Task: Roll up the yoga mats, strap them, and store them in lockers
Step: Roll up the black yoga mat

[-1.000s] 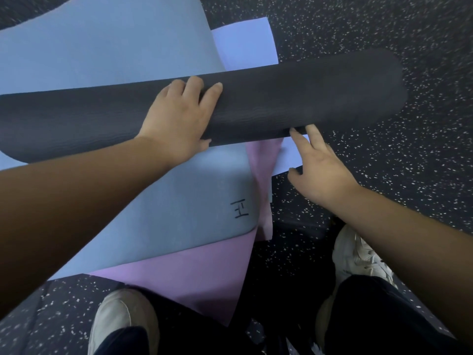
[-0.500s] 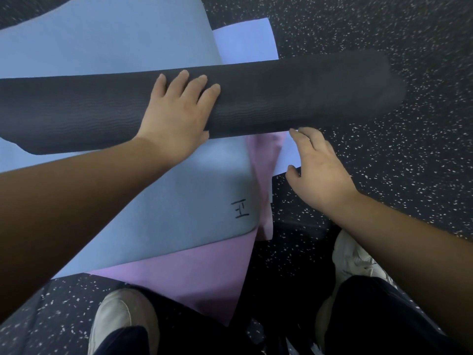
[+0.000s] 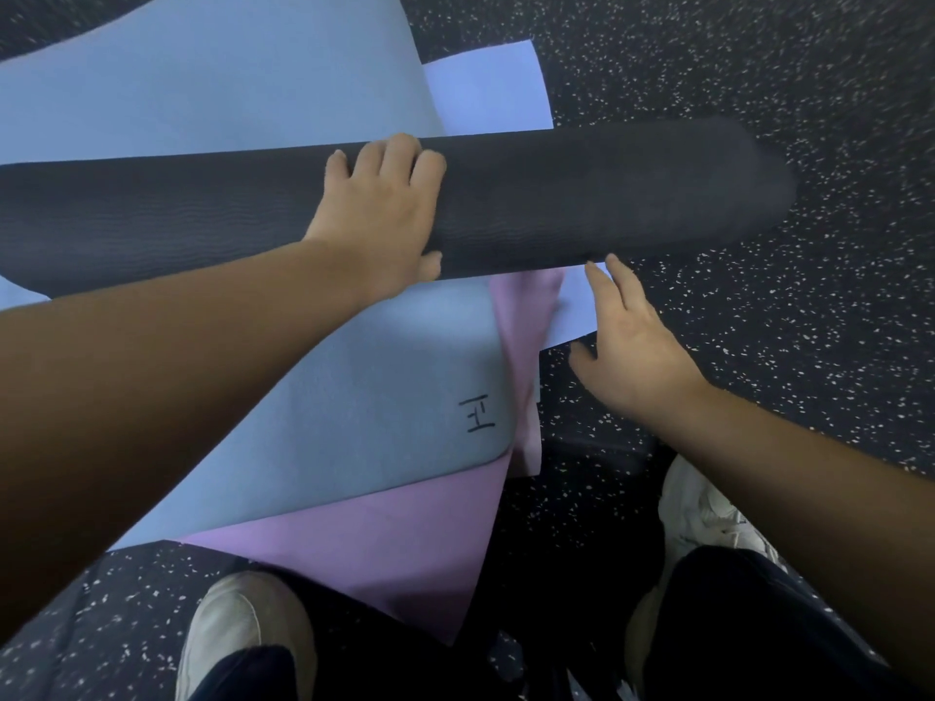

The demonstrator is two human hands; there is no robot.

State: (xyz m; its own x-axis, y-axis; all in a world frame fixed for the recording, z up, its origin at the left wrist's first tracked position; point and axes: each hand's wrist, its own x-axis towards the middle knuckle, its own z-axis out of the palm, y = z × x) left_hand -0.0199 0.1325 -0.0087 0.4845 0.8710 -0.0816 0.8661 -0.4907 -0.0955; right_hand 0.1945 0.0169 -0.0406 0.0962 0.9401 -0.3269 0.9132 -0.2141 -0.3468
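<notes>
Currently left hand (image 3: 377,220) grips rolled dark mat (image 3: 582,194), fingers curled over its top; mat lies across blue mat (image 3: 227,83). Right hand (image 3: 632,351) released, fingertips at roll's lower edge.

Dark speckled floor (image 3: 759,68) carries overlapping flat mats: pink mat (image 3: 394,538) and lavender mat (image 3: 485,88)
</notes>
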